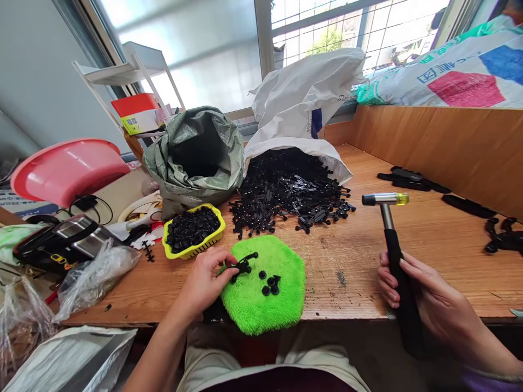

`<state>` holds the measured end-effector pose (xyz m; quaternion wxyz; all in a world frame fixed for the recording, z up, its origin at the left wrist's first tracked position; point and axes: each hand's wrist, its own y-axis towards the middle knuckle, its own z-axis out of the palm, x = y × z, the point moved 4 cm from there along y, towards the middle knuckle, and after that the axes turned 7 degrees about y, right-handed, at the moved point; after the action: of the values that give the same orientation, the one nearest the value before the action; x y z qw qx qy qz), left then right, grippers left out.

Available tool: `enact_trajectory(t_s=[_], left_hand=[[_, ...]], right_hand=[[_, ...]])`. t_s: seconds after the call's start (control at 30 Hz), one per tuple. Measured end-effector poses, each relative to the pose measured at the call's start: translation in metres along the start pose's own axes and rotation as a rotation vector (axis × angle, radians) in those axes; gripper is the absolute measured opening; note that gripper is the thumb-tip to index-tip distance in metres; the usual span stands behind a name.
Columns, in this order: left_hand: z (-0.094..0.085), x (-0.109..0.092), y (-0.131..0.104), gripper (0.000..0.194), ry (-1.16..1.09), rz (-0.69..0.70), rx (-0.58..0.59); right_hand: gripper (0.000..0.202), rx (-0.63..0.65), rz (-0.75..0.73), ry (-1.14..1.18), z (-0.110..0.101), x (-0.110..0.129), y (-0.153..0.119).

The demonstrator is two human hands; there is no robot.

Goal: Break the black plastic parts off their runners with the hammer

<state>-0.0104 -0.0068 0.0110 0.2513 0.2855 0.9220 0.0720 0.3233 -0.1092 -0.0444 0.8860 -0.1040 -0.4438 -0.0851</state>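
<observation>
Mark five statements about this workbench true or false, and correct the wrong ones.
1. The right hand grips a hammer. True.
2. The yellow basket is empty. False: it is filled with small black pieces.
3. The hammer's head touches the green pad. False: it is well to the right of the pad.
4. The left hand holds a black part at the green pad. True.
5. The white sack is tied shut. False: its mouth is open, with a heap of black parts spilling onto the table.

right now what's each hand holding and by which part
Right hand: hammer, by its black grip; left hand: black plastic part, pinched at its near end
</observation>
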Motion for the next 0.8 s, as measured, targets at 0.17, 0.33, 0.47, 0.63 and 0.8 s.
enact_trajectory(t_s=[0.17, 0.33, 0.47, 0.63, 0.8], left_hand=[[-0.002, -0.008, -0.01, 0.022, 0.088, 0.219, -0.042], [0.004, 0.006, -0.013, 0.014, -0.05, -0.017, -0.182], [0.008, 0.019, -0.01, 0.028, 0.015, -0.338, -0.177], [0.013, 0.009, -0.002, 0.026, -0.016, -0.309, 0.002], [0.025, -0.007, 0.002, 0.018, -0.331, -0.329, 0.057]], right_hand=[[0.018, 0.017, 0.0, 0.007, -0.002, -0.001, 0.001], [0.015, 0.024, 0.0, 0.015, 0.001, 0.0, -0.002], [0.015, 0.019, 0.0, 0.016, 0.003, 0.001, -0.003], [0.015, 0.017, 0.008, 0.012, 0.002, 0.001, -0.004], [0.014, 0.018, 0.016, 0.015, 0.001, 0.0, -0.003]])
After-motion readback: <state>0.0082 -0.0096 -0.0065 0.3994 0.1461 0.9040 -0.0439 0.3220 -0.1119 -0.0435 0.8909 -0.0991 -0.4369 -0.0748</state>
